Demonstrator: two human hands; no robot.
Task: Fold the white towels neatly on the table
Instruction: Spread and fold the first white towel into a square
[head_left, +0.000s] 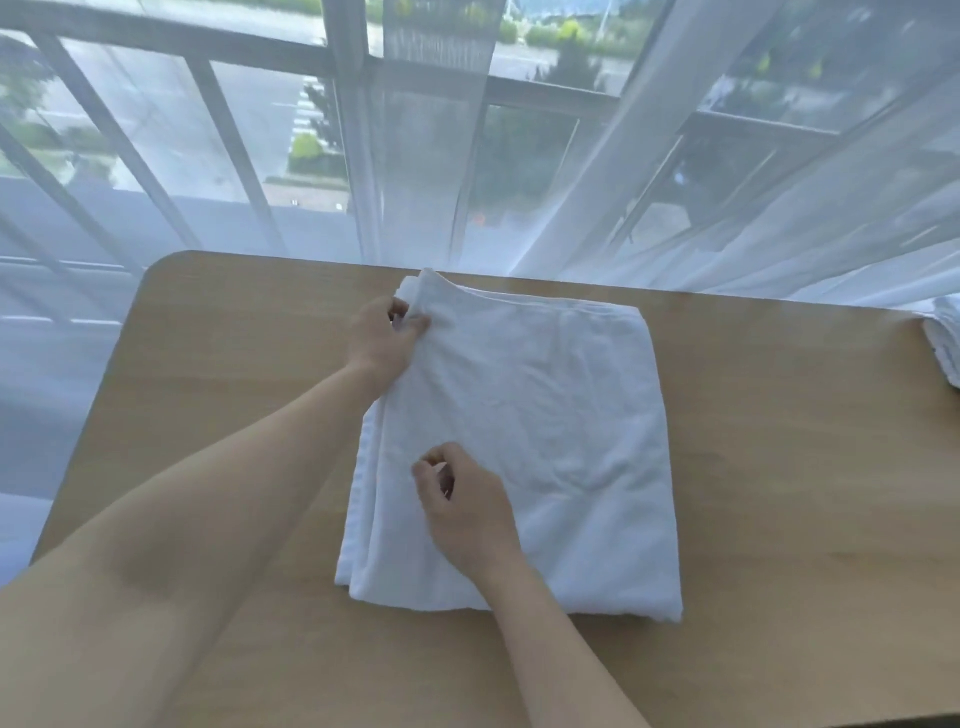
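Left hand: positioned at the far-left corner of the folded white terry-cloth towel. The thumb and curled fingers pinch the stacked layers of that corner, which is raised slightly off the surface. The bare left forearm runs diagonally from the lower-left of the view up to this corner.

Right hand: positioned over the left-centre portion of the towel, palm down. The fingers are curled inward with the fingertips close to the thumb; it cannot be determined whether they pinch a small fold of cloth or merely rest clenched on the fabric. The right forearm enters from the bottom edge of the view.

The towel lies in a roughly rectangular, multi-layer fold near the middle of the light-brown wooden table with rounded corners. Layer edges are visible along the towel's left side; the right and near edges lie flat on the tabletop.

A second stack of white folded cloth sits at the right edge of the table, well apart from the towel and cut off by the frame.

Behind the far table edge hangs a sheer white curtain, with a grey railing visible through it.
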